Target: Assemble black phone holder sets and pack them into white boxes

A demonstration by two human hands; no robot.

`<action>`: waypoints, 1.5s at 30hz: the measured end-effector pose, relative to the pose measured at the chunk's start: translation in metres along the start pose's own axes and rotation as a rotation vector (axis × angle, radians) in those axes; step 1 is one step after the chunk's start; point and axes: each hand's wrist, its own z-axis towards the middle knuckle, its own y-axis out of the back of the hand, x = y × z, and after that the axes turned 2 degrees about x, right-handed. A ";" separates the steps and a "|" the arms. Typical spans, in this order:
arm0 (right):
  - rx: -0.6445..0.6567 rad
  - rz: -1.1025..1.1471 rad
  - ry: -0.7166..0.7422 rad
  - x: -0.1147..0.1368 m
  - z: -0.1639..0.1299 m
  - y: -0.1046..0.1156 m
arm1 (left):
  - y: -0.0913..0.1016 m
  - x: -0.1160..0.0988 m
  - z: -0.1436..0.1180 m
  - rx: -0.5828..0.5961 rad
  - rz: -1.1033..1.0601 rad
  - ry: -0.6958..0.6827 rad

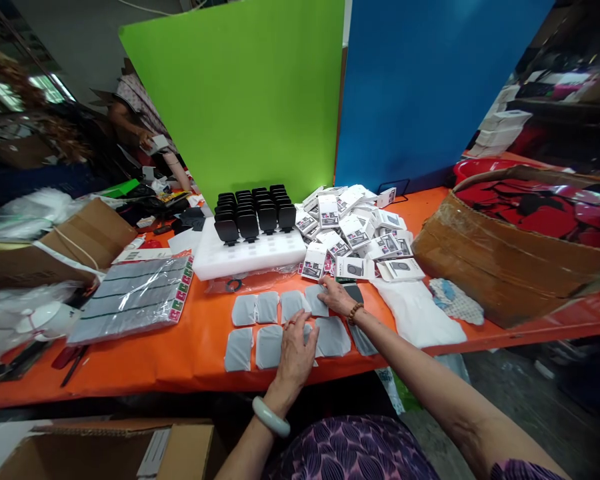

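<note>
— On the orange table [180,360], right at the near edge, what's she got her hands on?

— From the head camera, the only view we have: grey pouches [267,308] laid out flat in two rows. Her left hand [296,350] lies palm down on the front row, fingers spread and flat, gripping nothing. Her right hand [336,297] reaches to the far end of the back row, fingertips pressing on a pouch there; the fingers look loosely extended, and I can't tell if they pinch anything.

— So which step would you call it?

— Laying out and straightening the pouches, I'd judge. The rows look nearly filled. A next move would call for a light slide or lift of one pouch without nudging its neighbours, since they lie touching or just beside each other.

— What else sits around?

— Behind the pouches, a white foam tray [253,257] holding upright black devices [255,213]. Just to its right, a heap of small white boxes [355,230], the nearest ones close to her right hand. Left of the rows, a bagged stack of grey sheets [130,297]. To the right, a white bag [415,310] and a big cardboard bin [500,260].

— Anything in the way?

— The box heap crowds the back row. Another person [135,120] works far left, well apart
</note>
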 end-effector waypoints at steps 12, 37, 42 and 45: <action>-0.079 -0.220 0.044 0.009 -0.015 -0.008 | -0.007 0.018 0.031 0.139 0.845 -0.231; -0.540 -0.424 -0.135 -0.130 -0.098 0.086 | -0.037 0.002 -0.025 0.253 0.562 -0.128; -0.635 -0.352 -0.142 -0.136 -0.085 0.088 | -0.032 -0.007 -0.027 0.273 0.555 -0.091; -0.701 -0.305 -0.110 -0.132 -0.089 0.097 | -0.030 -0.019 -0.028 0.312 0.490 -0.053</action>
